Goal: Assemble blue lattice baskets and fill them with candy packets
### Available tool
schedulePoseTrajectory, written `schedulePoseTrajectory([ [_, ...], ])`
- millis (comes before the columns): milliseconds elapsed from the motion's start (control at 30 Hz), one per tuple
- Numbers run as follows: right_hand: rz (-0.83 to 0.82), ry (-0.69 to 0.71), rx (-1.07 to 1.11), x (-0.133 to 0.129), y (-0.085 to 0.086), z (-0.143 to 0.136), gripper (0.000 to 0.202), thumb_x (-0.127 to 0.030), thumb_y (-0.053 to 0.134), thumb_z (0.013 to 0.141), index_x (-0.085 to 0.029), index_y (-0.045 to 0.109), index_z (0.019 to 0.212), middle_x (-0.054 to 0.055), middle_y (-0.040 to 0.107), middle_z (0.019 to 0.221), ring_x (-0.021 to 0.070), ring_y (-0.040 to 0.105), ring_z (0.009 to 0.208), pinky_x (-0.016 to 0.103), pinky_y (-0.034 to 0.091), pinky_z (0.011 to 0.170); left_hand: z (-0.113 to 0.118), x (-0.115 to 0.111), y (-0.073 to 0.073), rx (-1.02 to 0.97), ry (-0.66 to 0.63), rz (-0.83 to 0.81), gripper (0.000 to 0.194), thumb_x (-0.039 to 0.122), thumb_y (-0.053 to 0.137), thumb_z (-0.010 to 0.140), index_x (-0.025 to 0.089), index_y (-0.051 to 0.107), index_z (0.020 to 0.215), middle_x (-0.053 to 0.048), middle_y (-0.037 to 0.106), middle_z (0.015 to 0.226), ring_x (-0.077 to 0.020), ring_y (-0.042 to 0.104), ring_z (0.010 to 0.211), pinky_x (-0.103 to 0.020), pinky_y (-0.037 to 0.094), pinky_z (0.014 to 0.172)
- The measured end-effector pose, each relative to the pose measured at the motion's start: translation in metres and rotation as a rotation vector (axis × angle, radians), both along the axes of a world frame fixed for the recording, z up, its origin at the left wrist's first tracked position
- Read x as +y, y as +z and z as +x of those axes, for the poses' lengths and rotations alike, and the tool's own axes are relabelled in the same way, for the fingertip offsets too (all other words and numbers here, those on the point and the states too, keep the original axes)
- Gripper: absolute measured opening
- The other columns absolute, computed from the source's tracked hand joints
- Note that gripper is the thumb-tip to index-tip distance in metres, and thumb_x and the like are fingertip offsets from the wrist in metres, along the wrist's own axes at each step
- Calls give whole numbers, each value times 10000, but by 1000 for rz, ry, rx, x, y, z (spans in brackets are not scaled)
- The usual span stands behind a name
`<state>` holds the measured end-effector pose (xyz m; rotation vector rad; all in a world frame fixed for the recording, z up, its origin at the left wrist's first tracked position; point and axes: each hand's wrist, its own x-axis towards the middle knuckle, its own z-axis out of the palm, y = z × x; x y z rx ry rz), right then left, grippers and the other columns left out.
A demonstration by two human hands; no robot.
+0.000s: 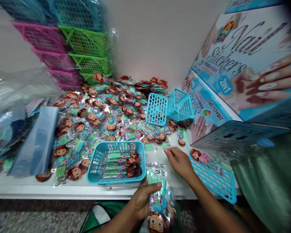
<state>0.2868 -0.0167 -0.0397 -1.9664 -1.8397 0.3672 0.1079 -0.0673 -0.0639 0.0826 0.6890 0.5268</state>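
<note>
My left hand (142, 199) grips a bundle of clear packets (157, 197) with green sticks and printed doll heads, held at the table's front edge. My right hand (178, 160) is over the table to the right of the bundle, its fingers curled; whatever may be between them is too small to make out. Left of my hands sits a blue basket (93, 165) with several similar packets lying in it. Many loose packets (92, 119) cover the table behind and to the left of the basket.
Stacked pink baskets (48, 55) and green baskets (89, 42) stand at the back left. Two small blue baskets (180, 105) lie at centre right, before large nail sticker boxes (252, 58). A flat blue lattice piece (215, 179) overhangs the front edge. Plastic film (36, 142) lies left.
</note>
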Motion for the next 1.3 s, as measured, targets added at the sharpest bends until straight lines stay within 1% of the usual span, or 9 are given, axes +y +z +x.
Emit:
schedulePoseTrajectory([
  [133,58,-21,-263,87,-14,-20,549,-501,483,889,-125,490,1289,154,557,1237,279,490,1124,349,382,902,2,-2,5,-12,22,9,346,101,676,707,79,613,1046,-171,723,871,-299,698,760,-434,520,727],
  [267,11,-7,-360,106,-22,-25,409,-336,474,914,-135,519,1268,142,607,1161,279,505,1084,363,349,912,-1,1,4,5,22,-14,323,118,677,706,77,614,1020,-164,725,837,-272,693,683,-430,529,699],
  [600,-54,-108,-291,40,-1,32,338,-384,346,964,-183,617,966,95,670,908,229,609,867,296,395,730,9,1,2,11,27,-36,278,143,710,708,90,627,968,-106,718,744,-238,684,615,-371,521,669],
  [700,-17,-94,-148,3,8,23,335,-336,299,974,-179,583,1056,95,656,978,218,607,911,289,412,762,11,1,9,-33,80,-40,272,136,710,707,95,634,965,-105,726,779,-236,693,667,-375,517,735],
  [800,-92,-63,270,-47,11,0,331,-396,325,965,-198,516,1149,34,651,871,186,613,781,266,443,704,13,1,10,-98,116,-43,339,142,682,738,95,613,1066,-117,730,853,-250,699,766,-387,506,802],
  [933,-188,25,461,-76,9,-13,373,-422,291,977,-208,580,877,16,612,805,166,586,769,257,445,701,11,-2,2,-96,66,-28,355,167,654,775,74,590,1112,-135,726,872,-254,700,771,-403,505,810],
  [1033,-51,32,260,-47,1,1,385,-424,340,965,-197,620,830,51,625,884,192,577,881,292,433,802,8,-5,-2,-26,18,10,353,183,682,752,82,598,1080,-133,723,863,-246,695,694,-414,519,755],
  [1167,42,-42,-69,24,-20,19,383,-390,465,918,-153,574,1199,113,629,1078,238,543,1030,336,403,900,6,-6,1,49,30,57,349,155,729,690,92,620,1015,-116,718,828,-233,680,648,-396,527,697],
  [1300,23,-38,-134,66,-31,25,310,-301,457,909,-151,651,1099,146,647,1068,282,543,1032,398,378,910,4,-3,3,15,51,61,365,121,732,669,103,622,1016,-109,716,818,-230,677,655,-375,531,658],
])
